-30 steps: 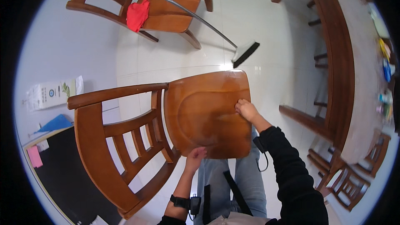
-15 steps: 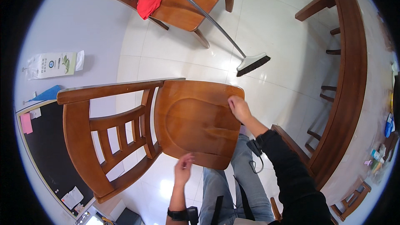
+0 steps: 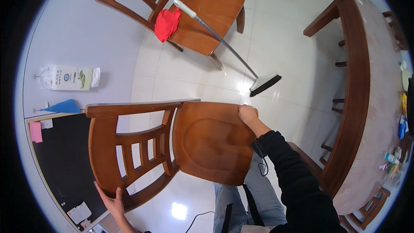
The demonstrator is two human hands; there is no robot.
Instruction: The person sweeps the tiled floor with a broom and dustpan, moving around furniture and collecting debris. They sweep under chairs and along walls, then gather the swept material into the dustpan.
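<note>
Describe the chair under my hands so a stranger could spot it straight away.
From the black board at left, look right to the nearest brown, slat-backed wooden chair. Unlike the farther chair, which bears a red cloth, it has your left hand on its backrest, right hand on its seat.

I have open room above the seat of the near chair (image 3: pixel 196 133), except at its far right corner, where the right hand (image 3: pixel 248 114) sits, and more over the tiled floor (image 3: pixel 282 62) from that corner toward the table (image 3: pixel 355 103) on its right. Beyond its far edge, a broom (image 3: pixel 264 82) blocks me, the handle slanting over the second chair (image 3: pixel 215 13). Left of its seat, the slatted backrest (image 3: pixel 103 149) leaves me only narrow gaps.
</note>
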